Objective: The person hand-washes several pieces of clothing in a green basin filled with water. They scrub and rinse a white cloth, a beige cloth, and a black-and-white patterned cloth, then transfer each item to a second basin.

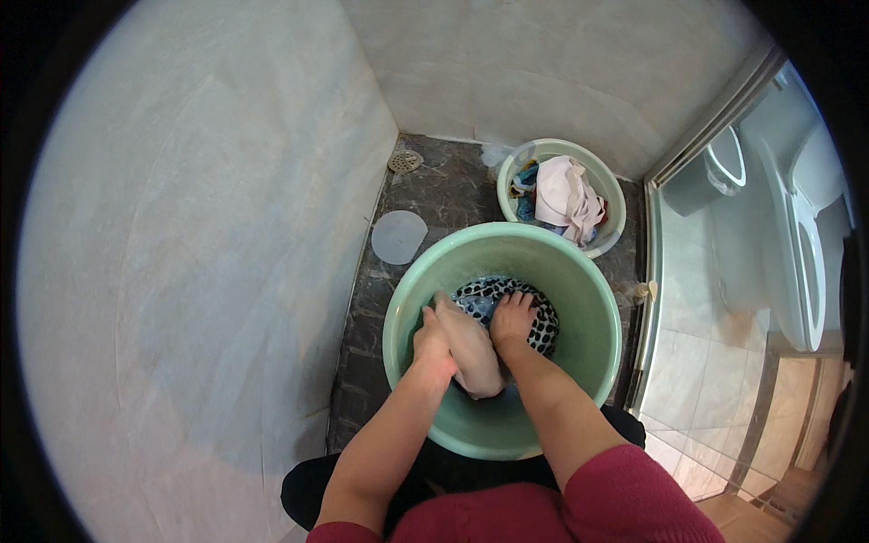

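Observation:
A deep light-green plastic basin (pixel 397 319) stands between my knees, and both hands are down inside it. My left hand (pixel 432 343) grips the left side of a wet, bunched beige cloth (pixel 472 349); some of its fingers are hidden. On the right, my right hand (pixel 514 315) lies palm down, fingers a little apart, on a black-and-white spotted cloth (pixel 544 331) at the basin's bottom. A little water or suds shows between the cloths. The wrist of my right hand is close to the beige cloth's right edge.
Behind the basin, a smaller pale-green tub (pixel 616 224) holds a pale pink garment (pixel 560 193) over darker clothes. A translucent round lid (pixel 399 237) lies on dark floor tiles near a drain (pixel 405 161). Tiled wall (pixel 204 237) rises left; a glass partition (pixel 648 271) stands right, a toilet beyond.

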`<state>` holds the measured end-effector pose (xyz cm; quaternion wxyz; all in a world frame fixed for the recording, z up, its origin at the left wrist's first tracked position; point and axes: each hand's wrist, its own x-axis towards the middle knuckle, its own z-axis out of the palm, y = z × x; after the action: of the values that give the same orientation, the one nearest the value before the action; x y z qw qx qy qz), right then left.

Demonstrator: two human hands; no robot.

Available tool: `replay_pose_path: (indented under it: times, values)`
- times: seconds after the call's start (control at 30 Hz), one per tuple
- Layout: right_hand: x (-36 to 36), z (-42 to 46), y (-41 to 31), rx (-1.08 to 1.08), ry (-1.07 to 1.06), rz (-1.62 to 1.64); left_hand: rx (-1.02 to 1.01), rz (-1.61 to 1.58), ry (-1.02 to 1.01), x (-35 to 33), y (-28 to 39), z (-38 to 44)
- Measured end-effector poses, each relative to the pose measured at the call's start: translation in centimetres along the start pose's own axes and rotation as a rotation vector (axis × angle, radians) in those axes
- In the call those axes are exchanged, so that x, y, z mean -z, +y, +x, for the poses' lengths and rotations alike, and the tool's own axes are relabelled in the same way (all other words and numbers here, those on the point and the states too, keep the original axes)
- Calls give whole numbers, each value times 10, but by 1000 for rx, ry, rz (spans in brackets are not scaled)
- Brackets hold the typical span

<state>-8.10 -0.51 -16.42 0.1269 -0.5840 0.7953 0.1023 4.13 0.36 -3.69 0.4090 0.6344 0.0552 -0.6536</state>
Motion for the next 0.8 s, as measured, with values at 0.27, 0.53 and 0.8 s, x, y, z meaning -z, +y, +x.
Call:
replay_pose_path:
  times: [0.27, 0.53, 0.8]
  values:
    - [-14, 22, 0, 146, -197, -240, -27, 86, -26, 1, -6, 9]
    - [5, 39, 36, 128, -521, -28, -2, 53, 29, -4, 8, -5]
    - [67, 26, 12, 41, -468, 1407, 30, -72, -87, -15, -1, 0]
